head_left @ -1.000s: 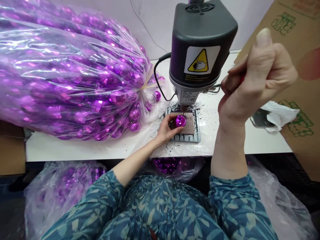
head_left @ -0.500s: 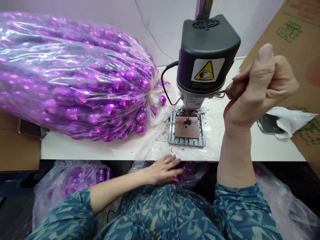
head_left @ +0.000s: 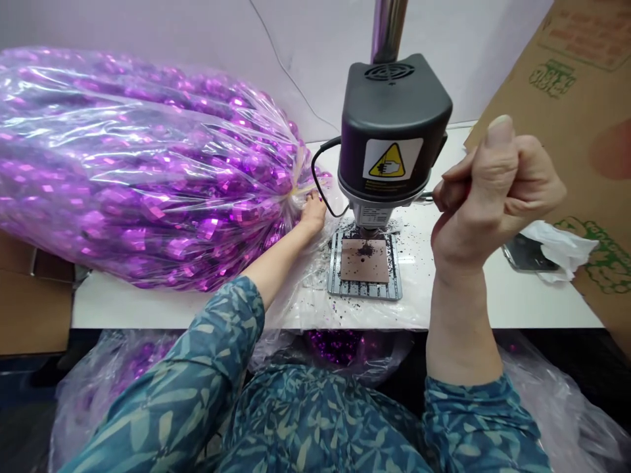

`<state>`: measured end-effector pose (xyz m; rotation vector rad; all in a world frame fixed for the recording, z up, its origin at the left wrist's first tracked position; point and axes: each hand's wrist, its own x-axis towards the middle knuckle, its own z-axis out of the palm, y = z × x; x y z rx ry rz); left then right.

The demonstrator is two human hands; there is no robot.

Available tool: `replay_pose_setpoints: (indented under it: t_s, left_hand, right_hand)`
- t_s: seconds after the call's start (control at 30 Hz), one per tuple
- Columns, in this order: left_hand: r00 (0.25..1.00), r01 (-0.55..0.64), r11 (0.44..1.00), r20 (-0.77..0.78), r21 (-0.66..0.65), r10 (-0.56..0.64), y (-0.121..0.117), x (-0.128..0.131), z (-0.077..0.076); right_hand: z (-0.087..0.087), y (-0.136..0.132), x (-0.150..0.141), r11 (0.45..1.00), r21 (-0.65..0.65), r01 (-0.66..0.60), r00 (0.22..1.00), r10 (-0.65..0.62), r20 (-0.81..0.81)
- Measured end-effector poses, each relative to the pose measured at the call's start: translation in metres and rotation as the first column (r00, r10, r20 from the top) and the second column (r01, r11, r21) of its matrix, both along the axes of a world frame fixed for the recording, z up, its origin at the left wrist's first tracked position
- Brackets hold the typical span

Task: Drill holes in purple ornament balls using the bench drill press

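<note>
My left hand (head_left: 313, 213) reaches to the gathered neck of a big clear bag of shiny purple faceted balls (head_left: 167, 177). Its fingers are bunched and point away from me; a speck of purple shows by their tips, and whatever they grip is hidden. On the right, my right hand (head_left: 497, 190) is closed in a fist around the lever (head_left: 428, 196) of a small black drill press (head_left: 392, 108). Beneath the drill lies a brown square plate (head_left: 377, 270) with a small hole, on a slotted metal base (head_left: 365, 290). Dark shavings cover the plate.
An open bag with purple balls (head_left: 335, 346) sits below the table edge at my lap. A phone (head_left: 530, 255) lies partly under white tissue (head_left: 569, 253). A large cardboard box (head_left: 566, 131) leans at right. Black bits are strewn over the white table (head_left: 123, 305).
My left hand has left the purple balls at my lap and moved up to the tied bag's neck. My right hand stays on the lever. The view has shifted slightly.
</note>
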<state>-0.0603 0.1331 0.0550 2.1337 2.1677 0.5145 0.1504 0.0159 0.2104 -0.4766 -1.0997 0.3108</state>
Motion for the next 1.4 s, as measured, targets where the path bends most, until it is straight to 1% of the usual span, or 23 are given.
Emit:
replay_pose_setpoints:
  t_s: [0.1,0.17,0.23,0.27,0.3,0.33,0.37,0.4,0.43,0.47,0.5,0.53,0.57,0.63,0.7,0.77,0.83,0.97,1.03,1.13,1.2,1.27,1.4]
  left_hand:
    - [1.000,-0.004,0.997,0.002,-0.073,0.004,-0.019,-0.005,0.001]
    - [0.998,0.035,0.998,0.056,-0.055,-0.032,-0.041,-0.011,0.000]
    - [0.974,0.080,0.996,0.209,0.046,-0.088,-0.066,-0.018,-0.001]
    - [0.938,0.088,0.989,0.325,0.120,-0.123,-0.079,-0.021,-0.002]
    - [0.874,0.075,0.979,0.461,0.187,-0.155,-0.092,-0.022,-0.004]
    - [0.776,0.043,0.974,0.606,0.224,-0.174,-0.105,-0.022,-0.005]
    - [0.636,0.005,0.976,0.752,0.216,-0.170,-0.116,-0.021,-0.006]
    - [0.458,-0.021,0.986,0.878,0.165,-0.138,-0.126,-0.019,-0.006]
    - [0.263,-0.015,0.996,0.962,0.084,-0.077,-0.134,-0.015,-0.006]
    - [0.080,0.020,1.000,0.997,-0.006,0.005,-0.139,-0.011,-0.006]
    - [-0.067,0.070,0.994,0.994,-0.085,0.089,-0.143,-0.006,-0.005]
    - [-0.173,0.119,0.983,0.972,-0.143,0.162,-0.146,-0.001,-0.004]
    - [-0.242,0.161,0.970,0.946,-0.182,0.217,-0.146,0.004,-0.003]
    - [-0.312,0.204,0.955,0.910,-0.215,0.272,-0.145,0.013,-0.002]
    - [-0.330,0.201,0.958,0.907,-0.204,0.262,-0.144,0.021,-0.003]
    - [-0.307,0.170,0.972,0.929,-0.161,0.208,-0.142,0.028,-0.007]
    - [-0.231,0.126,0.987,0.964,-0.101,0.129,-0.142,0.034,-0.013]
    - [0.001,0.067,0.997,1.000,0.028,-0.028,-0.138,0.040,-0.027]
    - [0.064,0.089,0.994,0.995,0.068,-0.074,-0.136,0.041,-0.034]
    - [0.135,0.132,0.985,0.982,0.112,-0.129,-0.134,0.043,-0.042]
    - [0.174,0.145,0.978,0.970,0.148,-0.172,-0.134,0.044,-0.046]
    - [0.190,0.151,0.973,0.961,0.175,-0.202,-0.134,0.046,-0.050]
    - [0.213,0.156,0.969,0.952,0.190,-0.221,-0.132,0.050,-0.057]
  right_hand:
    - [0.000,-0.001,-0.001,1.000,0.004,-0.001,1.000,0.001,0.005]
    - [-0.001,-0.002,-0.001,1.000,0.007,-0.006,1.000,0.006,0.005]
    - [-0.001,-0.002,-0.002,1.000,0.012,-0.007,1.000,0.007,-0.010]
    - [-0.001,-0.002,-0.003,1.000,0.018,-0.005,1.000,0.005,-0.020]
    - [-0.002,-0.002,-0.003,1.000,0.024,-0.002,1.000,0.002,-0.029]
    - [-0.002,-0.001,-0.003,1.000,0.030,0.001,0.999,0.000,-0.036]
    - [-0.002,-0.001,-0.004,0.999,0.033,0.002,0.999,0.000,-0.039]
    - [-0.003,0.000,-0.004,0.999,0.035,0.003,0.999,-0.002,-0.040]
    - [-0.003,0.000,-0.004,0.999,0.037,0.005,0.999,-0.003,-0.042]
    - [-0.004,0.001,-0.004,0.999,0.038,0.002,0.999,-0.001,-0.041]
    - [-0.004,0.001,-0.003,0.999,0.038,-0.002,0.999,0.004,-0.042]
    - [-0.005,0.001,-0.003,0.999,0.038,-0.006,0.999,0.007,-0.044]
    - [-0.005,0.001,-0.003,0.999,0.033,-0.007,0.999,0.009,-0.044]
    - [-0.005,0.001,-0.002,1.000,0.011,-0.003,0.999,0.003,-0.036]
    - [-0.006,0.001,-0.001,1.000,-0.009,0.012,1.000,-0.013,-0.023]
    - [-0.006,0.002,0.000,1.000,-0.021,0.022,1.000,-0.022,-0.009]
    - [-0.007,0.004,0.000,0.999,-0.034,0.037,0.999,-0.038,-0.002]
    - [-0.008,0.006,-0.001,0.995,-0.061,0.082,0.997,-0.082,0.010]
    - [-0.009,0.005,-0.001,0.995,-0.065,0.081,0.997,-0.080,0.010]
    - [-0.012,0.004,-0.002,0.993,-0.069,0.091,0.996,-0.091,0.016]
    - [-0.013,0.002,-0.002,0.988,-0.093,0.122,0.992,-0.119,0.038]
    - [-0.013,0.001,-0.001,0.984,-0.119,0.136,0.990,-0.130,0.058]
    - [-0.011,-0.001,0.000,0.990,-0.116,0.085,0.996,-0.080,0.049]
